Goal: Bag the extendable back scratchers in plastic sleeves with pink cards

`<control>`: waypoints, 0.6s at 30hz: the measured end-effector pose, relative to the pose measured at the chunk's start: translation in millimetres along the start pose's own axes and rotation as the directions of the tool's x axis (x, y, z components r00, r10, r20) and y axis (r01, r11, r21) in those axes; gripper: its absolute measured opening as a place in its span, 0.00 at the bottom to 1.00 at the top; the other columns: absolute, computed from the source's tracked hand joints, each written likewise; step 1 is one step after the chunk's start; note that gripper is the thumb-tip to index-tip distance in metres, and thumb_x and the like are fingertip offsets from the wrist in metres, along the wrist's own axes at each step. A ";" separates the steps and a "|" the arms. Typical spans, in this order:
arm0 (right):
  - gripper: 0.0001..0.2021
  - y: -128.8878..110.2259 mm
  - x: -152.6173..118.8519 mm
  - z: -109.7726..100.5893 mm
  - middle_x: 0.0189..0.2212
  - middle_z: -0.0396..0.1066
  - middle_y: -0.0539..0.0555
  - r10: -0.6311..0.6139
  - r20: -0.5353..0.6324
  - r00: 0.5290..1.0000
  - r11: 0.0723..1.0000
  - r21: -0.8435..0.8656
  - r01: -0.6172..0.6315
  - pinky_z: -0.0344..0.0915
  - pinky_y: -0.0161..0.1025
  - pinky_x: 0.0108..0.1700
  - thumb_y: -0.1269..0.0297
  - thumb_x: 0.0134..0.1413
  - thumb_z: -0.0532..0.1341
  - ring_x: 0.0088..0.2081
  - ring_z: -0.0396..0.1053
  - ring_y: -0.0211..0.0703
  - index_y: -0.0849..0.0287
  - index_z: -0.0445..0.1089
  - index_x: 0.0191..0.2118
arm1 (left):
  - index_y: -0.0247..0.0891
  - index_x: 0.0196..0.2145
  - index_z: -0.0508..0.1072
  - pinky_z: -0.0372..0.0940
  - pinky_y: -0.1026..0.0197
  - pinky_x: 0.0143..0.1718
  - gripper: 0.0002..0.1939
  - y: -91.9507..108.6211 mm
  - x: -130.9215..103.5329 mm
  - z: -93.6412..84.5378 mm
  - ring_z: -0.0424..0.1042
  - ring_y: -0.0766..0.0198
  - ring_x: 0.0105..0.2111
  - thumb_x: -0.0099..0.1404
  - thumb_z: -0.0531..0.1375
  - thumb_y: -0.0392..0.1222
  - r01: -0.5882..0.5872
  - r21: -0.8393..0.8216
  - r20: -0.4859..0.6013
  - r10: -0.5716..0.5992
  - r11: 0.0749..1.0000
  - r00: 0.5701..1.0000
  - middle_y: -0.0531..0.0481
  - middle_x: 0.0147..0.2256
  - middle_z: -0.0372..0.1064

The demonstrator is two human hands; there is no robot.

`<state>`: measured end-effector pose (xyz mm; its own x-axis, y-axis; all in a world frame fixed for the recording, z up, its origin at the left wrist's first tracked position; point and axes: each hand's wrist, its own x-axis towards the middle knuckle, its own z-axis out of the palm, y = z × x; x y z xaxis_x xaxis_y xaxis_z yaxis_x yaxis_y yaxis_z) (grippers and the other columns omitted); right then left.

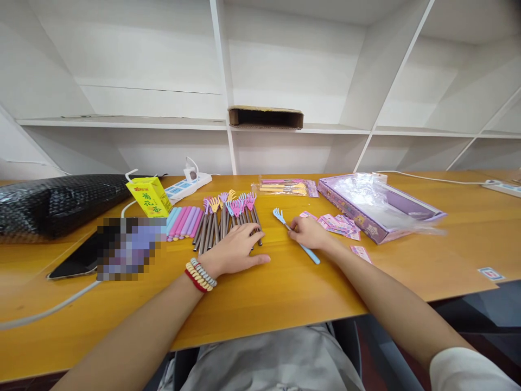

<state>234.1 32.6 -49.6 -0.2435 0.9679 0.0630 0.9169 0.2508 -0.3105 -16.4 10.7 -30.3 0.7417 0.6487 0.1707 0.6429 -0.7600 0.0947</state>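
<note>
My right hand [308, 232] is closed on the shaft of a blue back scratcher [310, 254], whose claw points away from me, up and left. Over the near part of a row of metal rods with colored claw heads [237, 207] lies my left hand [238, 250], palm down, its fingers spread and thumb pointing right. Left of the rods are pink, purple and blue handles [189, 221]. Small pink cards [340, 224] lie scattered just beyond and right of my right hand. Farther back, a clear bag [285, 187] holds pink and yellow pieces.
A purple open box [376, 233] with clear plastic stands at the right. To the left are a yellow drink carton [149, 196], a power strip [189, 185], a dark tablet [79, 258], a white cable and a black wrapped bundle [69, 203]. White shelves hold a cardboard box [266, 110].
</note>
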 end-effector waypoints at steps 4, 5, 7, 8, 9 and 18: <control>0.13 -0.6 0.7 4.7 0.27 0.71 0.54 0.023 -0.051 0.998 1.000 0.016 -0.022 0.52 0.34 0.29 0.57 0.52 0.56 0.29 0.66 0.40 0.60 0.68 0.38 | 0.37 0.53 0.63 0.52 0.48 0.54 0.35 -2.5 -0.2 3.4 0.55 0.48 0.55 0.59 0.48 0.66 0.003 0.023 0.029 -0.003 1.000 1.000 0.38 0.55 0.55; 0.14 -0.5 0.9 5.8 0.27 0.71 0.54 0.026 -0.067 0.997 0.999 0.023 -0.024 0.52 0.34 0.29 0.56 0.52 0.56 0.29 0.66 0.39 0.60 0.67 0.40 | 0.37 0.53 0.63 0.52 0.47 0.54 0.35 -3.9 -0.2 4.6 0.55 0.48 0.55 0.59 0.47 0.66 0.004 0.026 0.029 -0.005 1.000 1.000 0.38 0.55 0.55; 0.17 0.2 0.9 7.5 0.26 0.71 0.53 0.019 -0.088 0.996 0.999 0.032 -0.017 0.51 0.33 0.28 0.55 0.52 0.57 0.28 0.65 0.39 0.60 0.65 0.44 | 0.38 0.53 0.63 0.52 0.47 0.53 0.33 -6.5 -0.3 6.3 0.55 0.48 0.55 0.60 0.47 0.65 -0.001 0.028 0.023 0.001 1.000 1.000 0.38 0.55 0.55; 0.18 0.6 0.9 8.1 0.26 0.70 0.53 0.013 -0.093 0.996 0.999 0.036 -0.010 0.51 0.33 0.28 0.54 0.51 0.57 0.27 0.65 0.39 0.60 0.64 0.45 | 0.38 0.53 0.63 0.53 0.47 0.53 0.33 -7.5 -0.3 6.8 0.55 0.48 0.55 0.60 0.47 0.64 -0.007 0.028 0.020 0.007 1.000 1.000 0.39 0.55 0.55; 0.19 0.9 0.8 8.5 0.26 0.70 0.52 0.005 -0.095 0.995 0.999 0.041 -0.001 0.50 0.33 0.27 0.54 0.51 0.58 0.26 0.64 0.38 0.60 0.64 0.45 | 0.38 0.53 0.63 0.53 0.47 0.53 0.32 -8.1 -0.3 7.0 0.55 0.48 0.55 0.60 0.48 0.64 -0.016 0.026 0.017 0.016 1.000 1.000 0.39 0.55 0.55; 0.16 2.2 0.3 4.8 0.18 0.64 0.47 -0.038 -0.082 0.996 0.991 0.125 0.048 0.48 0.33 0.24 0.54 0.50 0.58 0.21 0.59 0.35 0.60 0.64 0.40 | 0.39 0.55 0.60 0.52 0.49 0.54 0.31 -6.4 1.0 4.0 0.54 0.50 0.55 0.60 0.51 0.60 -0.096 0.001 -0.021 0.096 0.995 0.995 0.40 0.53 0.57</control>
<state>234.5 33.4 -54.9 -0.2516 0.9558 0.1521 0.8575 0.2930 -0.4230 -18.9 16.4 -34.7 0.7956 0.5722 0.1992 0.5693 -0.8185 0.0774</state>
